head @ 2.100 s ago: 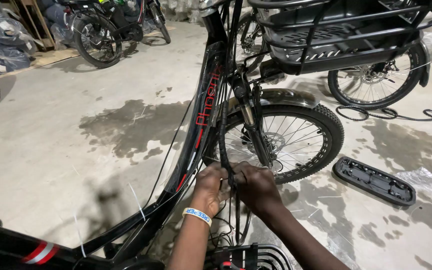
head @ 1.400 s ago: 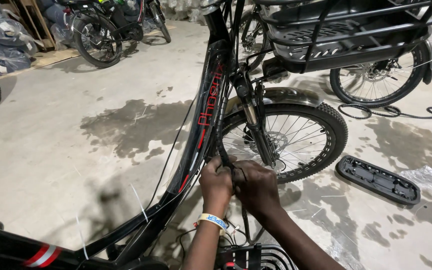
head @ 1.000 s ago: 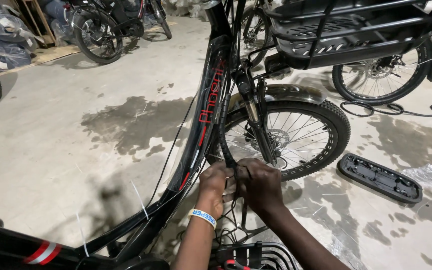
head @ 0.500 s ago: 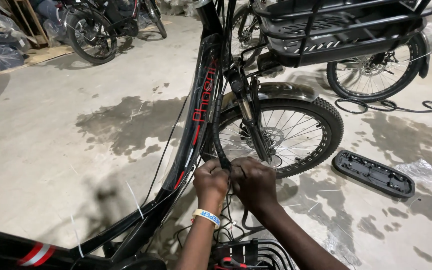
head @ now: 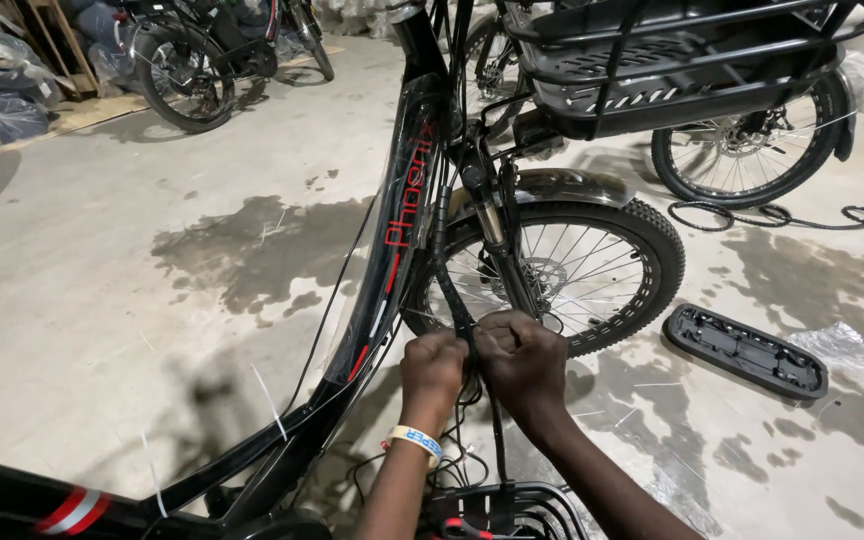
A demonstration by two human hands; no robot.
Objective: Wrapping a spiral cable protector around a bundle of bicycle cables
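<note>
1. Both hands are bunched together right in the middle, just below the front wheel [head: 562,275] and beside the black frame [head: 392,260] of the bike.
2. Left hand [head: 432,368] is curled into a tight fist around the black cable bundle [head: 449,275], knuckles up. It's got a pale wristband [head: 415,440] on.
3. Right hand [head: 524,362] is closed too, fingers wrapped in and pressed right up against the left one, gripping the same bundle. Can't tell if there's anything small pinched between the fingertips, they're hidden.
4. The cable bundle runs down from the head of the bike, along the fork [head: 492,230], passes between the two fists and keeps going down toward a black wire basket [head: 512,505] at the bottom edge. A few loose thin wires hang around it down there.
5. The frame slopes from top centre down to the bottom left, with red trim, and there are pale zip-tie tails sticking off it lower down.
6. On the floor [head: 132,300] to the right of the wheel lies a long black plastic cover [head: 744,352], with some crumpled clear plastic just beside it.
7. Another bike with a big black rack [head: 672,50] stands behind, a black cord coiled on the concrete near its wheel. More bikes and bagged stuff sit top left. The concrete has dark wet-looking patches.
</note>
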